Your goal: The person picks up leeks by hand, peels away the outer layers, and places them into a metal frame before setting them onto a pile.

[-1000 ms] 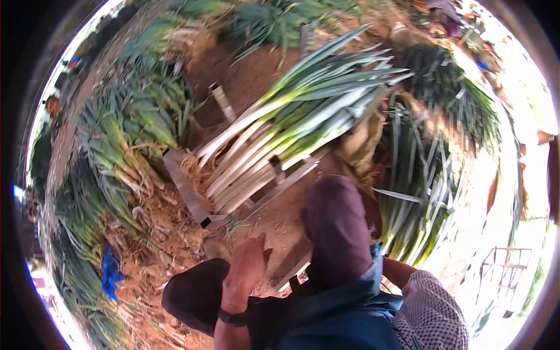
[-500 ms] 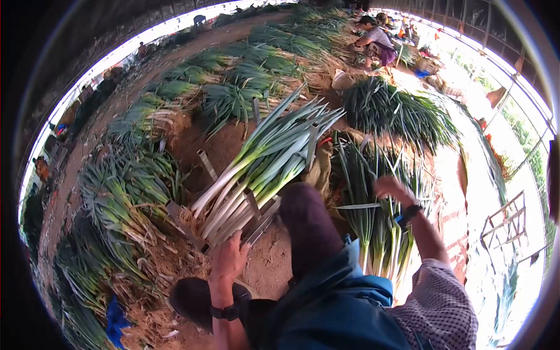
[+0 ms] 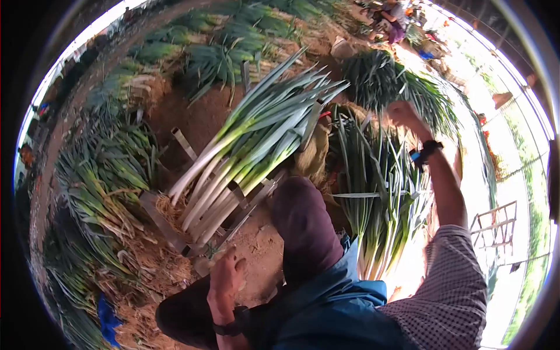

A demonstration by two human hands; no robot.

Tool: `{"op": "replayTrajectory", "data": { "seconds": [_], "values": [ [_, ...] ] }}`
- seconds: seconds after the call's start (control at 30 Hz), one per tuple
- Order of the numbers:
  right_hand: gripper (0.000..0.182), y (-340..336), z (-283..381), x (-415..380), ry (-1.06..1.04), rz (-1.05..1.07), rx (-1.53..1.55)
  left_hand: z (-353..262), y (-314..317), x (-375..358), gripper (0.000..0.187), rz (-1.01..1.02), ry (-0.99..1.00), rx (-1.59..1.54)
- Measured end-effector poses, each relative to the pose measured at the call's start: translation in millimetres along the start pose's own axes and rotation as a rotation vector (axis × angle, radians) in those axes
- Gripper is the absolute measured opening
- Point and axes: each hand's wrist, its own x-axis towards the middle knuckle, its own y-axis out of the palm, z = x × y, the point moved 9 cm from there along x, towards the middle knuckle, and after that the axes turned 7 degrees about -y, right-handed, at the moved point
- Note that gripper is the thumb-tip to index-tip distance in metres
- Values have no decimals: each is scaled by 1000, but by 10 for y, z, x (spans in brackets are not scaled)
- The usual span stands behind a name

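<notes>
A bundle of leeks [image 3: 233, 154] lies slantwise across a metal frame [image 3: 239, 213], white stems toward me and green leaves pointing away. My left hand [image 3: 226, 283] hovers just below the root ends, thumb and fingers apart, with nothing in it. My right hand [image 3: 406, 118] is stretched forward at the far right, over the leaf tips of a second leek pile [image 3: 373, 192] and close to the darker leek heap [image 3: 402, 87] behind. Its fingers look curled but are blurred, so I cannot tell whether they hold anything.
More leek heaps [image 3: 108, 175] lie on the soil to my left, with dry roots and trimmings around. A blue scrap [image 3: 108, 319] lies at lower left. A person [image 3: 389, 20] crouches at the back. A brown sack [image 3: 314, 153] rests beyond my knee.
My right hand has moved forward over the leek leaves toward the far heap. My left hand has drawn back from the root ends of the bundle. The view has tilted down.
</notes>
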Motion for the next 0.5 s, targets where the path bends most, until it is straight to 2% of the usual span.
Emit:
{"op": "replayTrajectory", "data": {
  "seconds": [0.1,0.17,0.23,0.27,0.3,0.33,0.4,0.5],
  "values": [
    [25,1337,-566,291,200,56,15,128,-36,136,44,-93,-73,51],
    [26,2043,-769,434,279,57,58,302,70,109,45,-20,-158,-12],
    [28,2525,-1010,695,228,53,100,513,199,111,46,83,-271,-61],
    [29,2697,-1133,787,207,49,116,574,217,111,46,89,-312,-30],
    [36,2826,-1155,950,90,129,-105,612,232,91,46,102,-349,2],
    [37,2987,-1222,1075,30,174,-140,641,264,98,46,115,-376,34],
    [40,3211,-1324,1264,-96,242,-217,653,361,207,39,116,-341,20],
    [38,3073,-1303,1320,-36,155,-171,538,454,459,36,144,-278,16]
  ]
}}
